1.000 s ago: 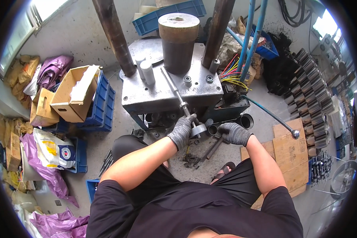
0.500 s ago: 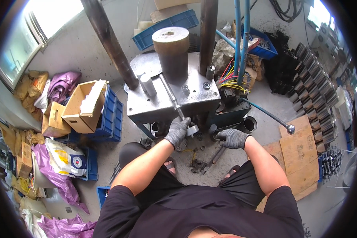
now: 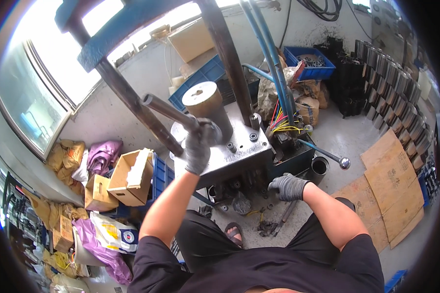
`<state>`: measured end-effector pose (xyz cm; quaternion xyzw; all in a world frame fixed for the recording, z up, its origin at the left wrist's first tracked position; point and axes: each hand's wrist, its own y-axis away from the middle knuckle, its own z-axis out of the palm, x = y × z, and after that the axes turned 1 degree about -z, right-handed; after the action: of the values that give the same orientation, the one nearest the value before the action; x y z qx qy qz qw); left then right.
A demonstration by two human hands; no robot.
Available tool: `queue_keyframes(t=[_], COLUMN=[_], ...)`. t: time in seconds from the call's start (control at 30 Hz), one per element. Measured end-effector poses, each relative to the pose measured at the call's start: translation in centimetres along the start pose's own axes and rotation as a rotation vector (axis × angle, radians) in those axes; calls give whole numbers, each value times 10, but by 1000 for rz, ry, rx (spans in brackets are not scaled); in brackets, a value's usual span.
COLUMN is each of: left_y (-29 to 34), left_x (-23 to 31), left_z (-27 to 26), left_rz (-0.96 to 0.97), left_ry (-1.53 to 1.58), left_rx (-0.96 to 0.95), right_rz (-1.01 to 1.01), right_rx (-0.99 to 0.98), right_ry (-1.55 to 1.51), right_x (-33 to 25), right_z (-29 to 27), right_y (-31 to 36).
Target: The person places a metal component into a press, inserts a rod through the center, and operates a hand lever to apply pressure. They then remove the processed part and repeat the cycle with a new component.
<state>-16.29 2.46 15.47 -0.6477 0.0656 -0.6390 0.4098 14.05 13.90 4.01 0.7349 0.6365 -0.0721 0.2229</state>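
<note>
My left hand (image 3: 199, 149), in a dark grey glove, is closed around a metal rod (image 3: 167, 110). It holds the rod up at a slant above the press table (image 3: 244, 159), its thick end toward the upper left. Motion blurs the fingers and the rod's lower end. Behind the rod stands the press's thick steel cylinder (image 3: 211, 110). Small metal rings, one a dark ring (image 3: 253, 137), sit on the table to the right. My right hand (image 3: 289, 187), also gloved, hovers in front of the table with its fingers curled in; whatever they may hold is hidden.
Two steel columns rise from the table, the left column (image 3: 137, 105) close to the rod. A lever with a ball end (image 3: 344, 162) juts out at the right. Cardboard boxes (image 3: 130, 178) stand at the left, flattened cardboard (image 3: 388, 195) lies at the right. Loose tools lie on the floor.
My left hand has lifted the rod off the table and swung it up, thick end raised. My right hand's fingers have curled in more. The view has shifted, showing the press's blue top beam.
</note>
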Motion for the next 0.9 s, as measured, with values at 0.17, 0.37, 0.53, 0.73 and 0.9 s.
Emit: queue_keyframes(t=[0.17,0.37,0.53,0.73,0.9], left_y=[-135,-223,-225,-207,-208], left_x=[5,-45,-62,-47,-48], left_z=[-8,-59,-27,-23,-29], left_rz=[53,-208,-270,-221,-145], left_ry=[-70,-344,-588,-566,-645], left_rx=[132,379,286,346,386], right_rz=[-159,-295,-210,-268,-400], right_rx=[165,185,174,221,421], right_ry=[3,-89,-144,-27,-78], right_x=[20,10,11,-6,-30], right_z=[19,13,8,-4,-37], right_y=[-9,-27,-10,13,42])
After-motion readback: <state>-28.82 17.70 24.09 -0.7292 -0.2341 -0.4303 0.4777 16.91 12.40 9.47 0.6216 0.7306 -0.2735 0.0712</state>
